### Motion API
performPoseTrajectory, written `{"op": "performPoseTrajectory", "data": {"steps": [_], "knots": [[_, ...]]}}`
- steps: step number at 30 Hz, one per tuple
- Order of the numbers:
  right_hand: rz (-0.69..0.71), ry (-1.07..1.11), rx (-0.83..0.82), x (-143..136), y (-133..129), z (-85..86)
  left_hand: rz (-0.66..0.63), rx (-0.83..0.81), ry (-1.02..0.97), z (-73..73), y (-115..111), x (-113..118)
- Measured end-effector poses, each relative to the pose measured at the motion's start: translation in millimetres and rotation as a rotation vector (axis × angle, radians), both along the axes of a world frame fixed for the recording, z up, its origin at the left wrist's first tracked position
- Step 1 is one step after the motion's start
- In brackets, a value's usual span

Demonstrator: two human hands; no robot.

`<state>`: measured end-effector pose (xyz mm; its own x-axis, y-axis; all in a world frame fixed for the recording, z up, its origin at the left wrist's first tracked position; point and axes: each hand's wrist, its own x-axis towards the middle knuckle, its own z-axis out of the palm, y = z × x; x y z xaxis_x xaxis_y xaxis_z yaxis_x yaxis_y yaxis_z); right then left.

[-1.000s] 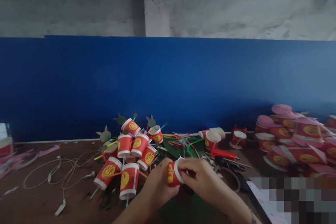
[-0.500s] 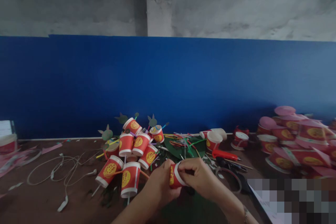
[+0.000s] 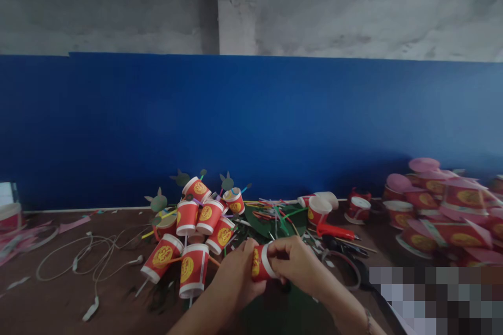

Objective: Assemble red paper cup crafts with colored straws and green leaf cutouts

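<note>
A red paper cup (image 3: pixel 258 266) with a yellow emblem and white rim lies on its side between my hands. My left hand (image 3: pixel 234 272) is wrapped round its body from the left. The fingers of my right hand (image 3: pixel 301 266) are bent closed at the cup's rim, the tips partly hidden at the opening. Whether they pinch something small there I cannot see. Just left of my hands stands a heap of red cups (image 3: pixel 194 270) with straws through them, some topped with green rabbit-head cutouts (image 3: pixel 159 203).
Behind my hands, several coloured straws (image 3: pixel 267 212) lie on green sheet material. To the right are a red-handled tool (image 3: pixel 336 231), a tape roll (image 3: pixel 358 210) and a pile of cups with pink paper (image 3: pixel 466 196). White earphones (image 3: pixel 91 309) trail at left. A blue panel (image 3: pixel 251 125) stands behind.
The view has shifted slightly. Both hands stay on the cup, with my right fingers still bent at its rim; little else differs.
</note>
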<state>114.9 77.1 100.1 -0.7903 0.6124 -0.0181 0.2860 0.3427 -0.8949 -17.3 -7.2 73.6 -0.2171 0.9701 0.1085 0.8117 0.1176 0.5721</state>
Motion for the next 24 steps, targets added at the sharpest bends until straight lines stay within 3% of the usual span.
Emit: {"op": "performPoseTrajectory", "data": {"steps": [4,9,17,21,24], "knots": [[0.004,-0.020,-0.024,0.1,-2.7,4.0,0.005,-0.025,0.033,-1.1,-1.2,1.4],[0.000,0.023,0.035,-3.0,-10.6,7.4,0.134,-0.101,0.176,-6.3,0.1,1.2],[-0.196,0.010,0.523,-8.4,-21.7,-1.1,0.273,-0.051,0.293,-19.3,0.4,-1.6],[-0.224,-0.081,0.600,-7.5,-21.3,0.5,0.267,-0.019,0.285,-21.2,-0.7,-2.0],[-0.236,-0.059,0.540,-9.7,-18.9,-2.2,0.264,0.010,0.271,-20.4,-0.5,0.1]]}}
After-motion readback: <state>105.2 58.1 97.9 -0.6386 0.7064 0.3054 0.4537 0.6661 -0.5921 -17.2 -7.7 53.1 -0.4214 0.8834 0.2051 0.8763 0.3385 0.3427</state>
